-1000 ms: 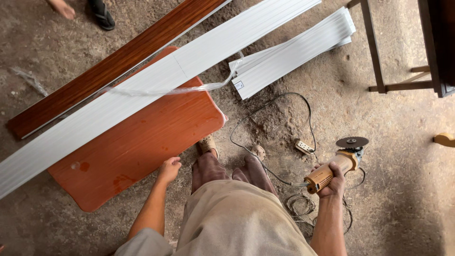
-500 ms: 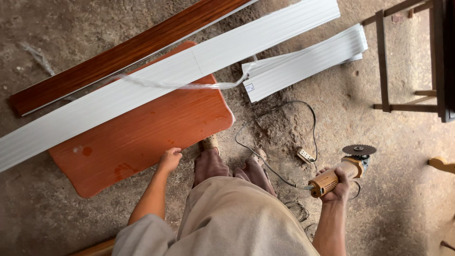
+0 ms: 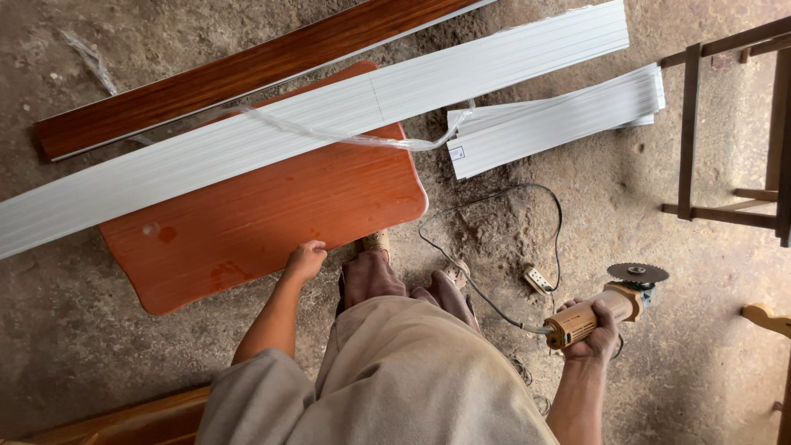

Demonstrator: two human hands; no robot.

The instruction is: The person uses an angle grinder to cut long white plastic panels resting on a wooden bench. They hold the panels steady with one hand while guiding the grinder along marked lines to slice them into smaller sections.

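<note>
Right grip (image 3: 592, 334) is wrapped tight round the grinder (image 3: 595, 314), fingers closed on its tan body, toothed disc (image 3: 637, 273) sticking out ahead, flat and clear of the floor (image 3: 511, 239). Left grip (image 3: 306, 259) rests on the near edge of the board (image 3: 264, 214), fingers curled down on the rim; can't tell if it's clamped or only touching. Board lies flat on the floor just ahead of my feet (image 3: 387, 276), orange-brown, glossy, rounded corners.

A long white panel (image 3: 329, 124) lies across the board's far side, a clear plastic strip (image 3: 346, 136) trailing over it. A dark wood plank (image 3: 247, 70) sits beyond that, shorter white panels (image 3: 560, 124) to the right. The cord (image 3: 494, 247) loops from the grinder across the floor past a plug block (image 3: 537, 280). A wooden frame (image 3: 725, 124) stands at right.

Grinder looks moderately heavy, rigid, nose-heavy at the disc; best held on the body, well back from the blade. Board looks stiff, flat, slick-faced; edge hold suits it, probably slides easily on grit.
</note>
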